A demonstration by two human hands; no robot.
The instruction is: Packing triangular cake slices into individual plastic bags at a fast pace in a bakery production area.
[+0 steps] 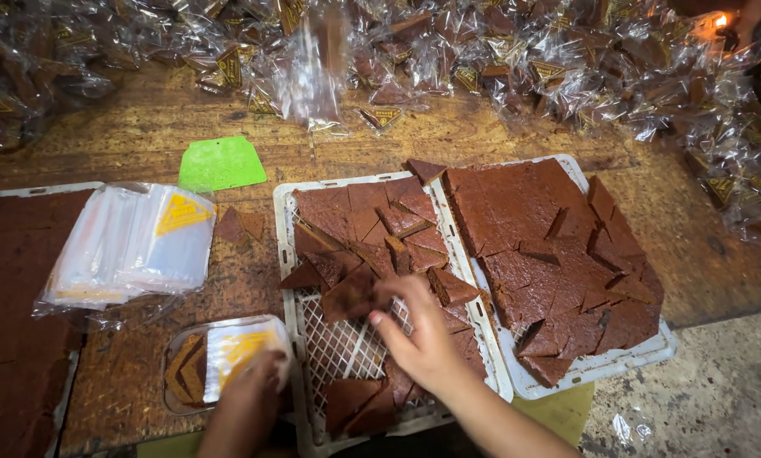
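Rough wooden table (143, 127) here, mid-bagging: my right hand (423, 335) pinches a brown cake wedge (351, 295) over the white crate (289, 254), left hand (249, 399) grips a clear bag (240, 352) near the front edge, so next it probably needs sliding in.

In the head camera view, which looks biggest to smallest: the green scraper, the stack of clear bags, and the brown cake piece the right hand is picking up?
1. Stack of clear bags
2. Green scraper, though it lies farther off, so its look may understate it
3. Brown cake piece at the right hand
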